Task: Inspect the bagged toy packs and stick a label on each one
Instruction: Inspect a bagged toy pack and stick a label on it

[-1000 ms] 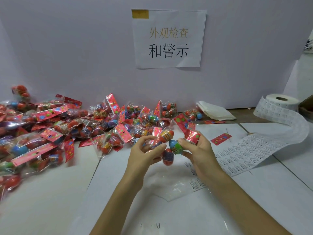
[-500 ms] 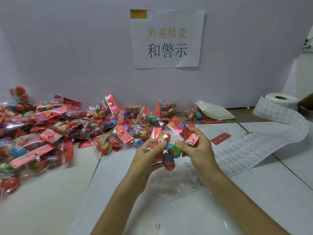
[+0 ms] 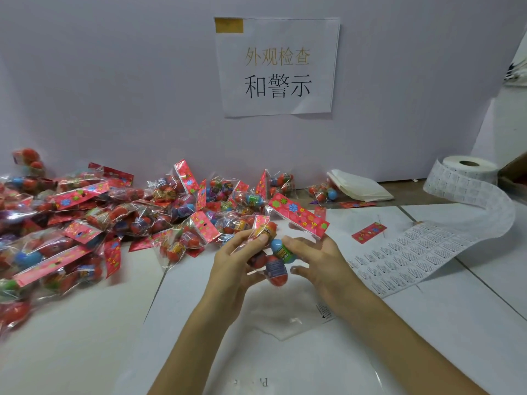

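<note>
Compared with half a second back, the toy pack is sitting higher and its red header card is now lying flat above the right hand, whose fingers are spreading out pretty straight, one fingertip just touching the blue-green egg. The left hand is gripping the pack from the other side, thumb on the orange egg, so it's hanging above the table. The pile of packs is sitting off to the left, and the label strip is trailing from its roll on the right.
</note>
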The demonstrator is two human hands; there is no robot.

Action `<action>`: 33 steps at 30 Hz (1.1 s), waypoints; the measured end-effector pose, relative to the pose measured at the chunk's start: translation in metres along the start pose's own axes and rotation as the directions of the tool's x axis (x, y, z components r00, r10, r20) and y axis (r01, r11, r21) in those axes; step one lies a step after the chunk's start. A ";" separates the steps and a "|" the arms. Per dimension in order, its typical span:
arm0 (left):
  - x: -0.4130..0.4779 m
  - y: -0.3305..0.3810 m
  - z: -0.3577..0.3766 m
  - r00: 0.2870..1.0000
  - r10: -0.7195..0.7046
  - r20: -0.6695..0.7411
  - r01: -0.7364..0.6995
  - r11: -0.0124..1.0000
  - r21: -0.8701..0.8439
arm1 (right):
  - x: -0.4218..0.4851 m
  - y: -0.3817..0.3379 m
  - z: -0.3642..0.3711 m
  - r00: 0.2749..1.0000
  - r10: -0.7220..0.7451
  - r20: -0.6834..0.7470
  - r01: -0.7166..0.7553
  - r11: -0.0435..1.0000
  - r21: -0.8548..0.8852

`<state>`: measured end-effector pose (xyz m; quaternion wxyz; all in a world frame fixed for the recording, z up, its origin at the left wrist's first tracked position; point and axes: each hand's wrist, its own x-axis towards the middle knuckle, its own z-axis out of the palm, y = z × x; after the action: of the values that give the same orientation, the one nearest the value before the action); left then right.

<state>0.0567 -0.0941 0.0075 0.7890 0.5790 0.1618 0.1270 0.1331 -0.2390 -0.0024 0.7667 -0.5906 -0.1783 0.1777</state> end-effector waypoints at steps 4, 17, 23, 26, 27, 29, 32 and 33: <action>-0.001 -0.001 0.004 0.999 0.037 -0.005 -0.036 0.997 0.067 | 0.003 0.001 -0.004 0.993 -0.048 -0.107 0.042 0.998 -0.052; -0.006 -0.031 0.015 0.761 0.599 0.250 -0.547 0.384 0.744 | -0.010 -0.011 0.007 0.968 -0.246 0.040 0.249 0.947 -0.204; 0.000 -0.015 0.000 0.878 0.451 -0.158 -0.340 0.821 0.458 | -0.003 -0.019 -0.006 0.947 -0.235 0.220 0.302 0.887 -0.351; 0.002 -0.012 -0.007 0.898 0.383 -0.217 -0.244 0.843 0.480 | 0.009 -0.018 -0.033 0.981 -0.169 0.091 0.184 0.694 -0.696; 0.002 -0.012 -0.007 0.895 0.393 -0.213 -0.235 0.819 0.523 | 0.012 -0.018 -0.041 0.990 -0.128 0.065 0.129 0.595 -0.794; 0.000 -0.011 -0.003 0.890 0.410 -0.198 -0.238 0.790 0.565 | 0.014 -0.017 -0.056 0.998 -0.019 0.060 0.062 0.428 -0.902; 0.001 -0.011 0.001 0.912 0.362 -0.196 -0.210 0.819 0.535 | 0.013 -0.021 -0.071 0.974 0.174 0.147 0.078 0.349 -0.934; 0.001 -0.011 0.001 0.920 0.344 -0.190 -0.197 0.823 0.533 | 0.013 -0.022 -0.073 0.961 0.223 0.163 0.080 0.340 -0.937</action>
<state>0.0585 -0.0981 -0.0032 0.5530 0.7580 0.2138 0.2719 0.1808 -0.3000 0.0024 0.2495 -0.9007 -0.3208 0.1535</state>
